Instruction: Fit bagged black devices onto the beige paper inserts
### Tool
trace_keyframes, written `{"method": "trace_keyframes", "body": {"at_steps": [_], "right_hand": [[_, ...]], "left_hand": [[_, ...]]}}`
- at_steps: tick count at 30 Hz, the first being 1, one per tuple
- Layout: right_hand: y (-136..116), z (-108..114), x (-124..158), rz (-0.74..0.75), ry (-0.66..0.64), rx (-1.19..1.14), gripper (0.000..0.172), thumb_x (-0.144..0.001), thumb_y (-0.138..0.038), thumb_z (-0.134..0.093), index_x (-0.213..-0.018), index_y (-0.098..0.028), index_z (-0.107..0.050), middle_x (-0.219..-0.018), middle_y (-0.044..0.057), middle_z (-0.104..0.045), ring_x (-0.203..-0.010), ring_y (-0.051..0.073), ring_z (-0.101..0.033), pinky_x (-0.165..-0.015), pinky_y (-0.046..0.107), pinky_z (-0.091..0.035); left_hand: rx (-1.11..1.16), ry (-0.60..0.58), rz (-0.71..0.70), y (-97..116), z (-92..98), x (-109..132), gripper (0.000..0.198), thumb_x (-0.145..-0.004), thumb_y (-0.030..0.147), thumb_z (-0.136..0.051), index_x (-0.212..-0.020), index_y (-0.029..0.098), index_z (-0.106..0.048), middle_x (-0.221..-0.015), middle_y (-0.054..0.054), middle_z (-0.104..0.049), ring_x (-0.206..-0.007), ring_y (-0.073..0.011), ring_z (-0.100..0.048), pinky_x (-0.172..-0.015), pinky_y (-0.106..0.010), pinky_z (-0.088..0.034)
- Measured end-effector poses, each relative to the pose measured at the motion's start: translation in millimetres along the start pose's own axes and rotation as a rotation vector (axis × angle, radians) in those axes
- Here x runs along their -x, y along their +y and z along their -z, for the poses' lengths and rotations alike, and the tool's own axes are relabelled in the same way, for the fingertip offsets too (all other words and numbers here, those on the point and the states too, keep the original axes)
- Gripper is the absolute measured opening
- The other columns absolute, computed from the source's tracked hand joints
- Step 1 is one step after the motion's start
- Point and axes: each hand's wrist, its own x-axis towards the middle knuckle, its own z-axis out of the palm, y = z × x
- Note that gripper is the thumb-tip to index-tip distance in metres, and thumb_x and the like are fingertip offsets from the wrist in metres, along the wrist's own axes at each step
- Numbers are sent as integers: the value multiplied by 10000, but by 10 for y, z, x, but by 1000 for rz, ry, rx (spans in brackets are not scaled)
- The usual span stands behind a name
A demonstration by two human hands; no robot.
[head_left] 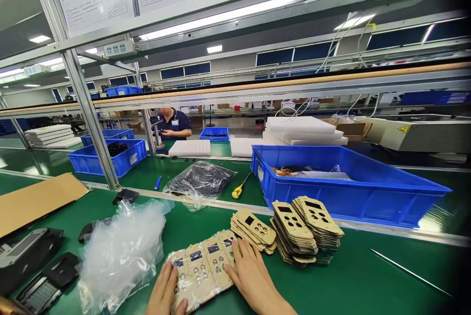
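A clear plastic-wrapped pack of tan panels (206,266), each with a dark window and round holes, lies on the green bench between my hands. At its left end, my left hand (164,290) grips the edge with fingers on top and thumb near the front. My right hand (253,275) holds the right end, thumb across the top and fingers over the far edge. Just beyond my right fingers is a small fanned pile of loose tan panels (253,229). Two taller stacks, a left stack (294,231) and a right stack (320,226), stand beside it.
Crumpled plastic bags (121,256) and black housings (47,275) lie left. Behind are a bagged black item (202,180), a yellow screwdriver (238,191) and a large blue bin (353,197). A thin metal rod (408,271) lies right. A person (175,123) sits across.
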Motion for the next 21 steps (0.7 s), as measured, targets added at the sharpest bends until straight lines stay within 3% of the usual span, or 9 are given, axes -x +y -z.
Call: {"method": "trace_keyframes", "body": {"at_steps": [3,5,8,10,14,17,21], "right_hand": [[-17,-105,45,19,-46,-40,587,-952,-394,-397,-1402,-16,-399,-1483,221,-283,-1386,367,-236,-1131,591,-186],[-13,-128,53,51,-52,-87,568,-963,-380,-343,-1416,-38,-383,-1506,175,-236,-1403,338,-189,-1139,597,-157],[-15,-132,84,91,-44,-165,535,-964,-321,-311,-1421,-53,-382,-1498,155,-289,-1399,301,-232,-1147,576,-175],[-23,-137,127,115,-3,-220,493,-946,-272,-341,-1394,-95,-442,-1469,157,-370,-1384,295,-280,-1142,575,-194],[-14,-160,214,199,114,-375,428,-876,-151,-418,-1279,-189,-556,-1326,138,-522,-1301,275,-412,-1126,608,-191],[40,-172,221,229,216,-557,385,-867,-130,-417,-1196,-227,-593,-1204,106,-580,-1170,252,-518,-1104,611,-223],[164,-199,141,119,413,-883,291,-884,-216,-416,-1064,-219,-644,-1066,101,-624,-1028,267,-573,-951,485,-435]], "left_hand": [[-179,-36,-194,30,-43,-54,424,-902,237,-445,-1319,213,-517,-1339,-87,-563,-1242,-273,-516,-985,-428,-515],[-313,-83,-253,30,-36,-95,381,-896,244,-460,-1252,178,-577,-1303,-115,-588,-1201,-287,-553,-952,-441,-537],[-417,-153,-337,103,33,-213,356,-897,274,-485,-1219,184,-608,-1273,-118,-609,-1170,-292,-576,-930,-449,-551],[-396,-238,-363,278,95,-363,392,-893,258,-485,-1273,209,-569,-1302,-103,-590,-1181,-280,-570,-942,-432,-544],[-251,-518,-139,881,149,-792,522,-876,121,-404,-1396,164,-420,-1423,-115,-474,-1256,-227,-505,-1024,-321,-463],[-232,-603,-3,1238,85,-1085,550,-873,72,-370,-1420,128,-357,-1326,-162,-524,-1026,-221,-644,-845,-301,-542],[-230,-609,2,1329,-74,-1290,357,-872,85,-412,-1180,119,-591,-1145,-138,-585,-857,-239,-669,-733,-334,-536]]}}
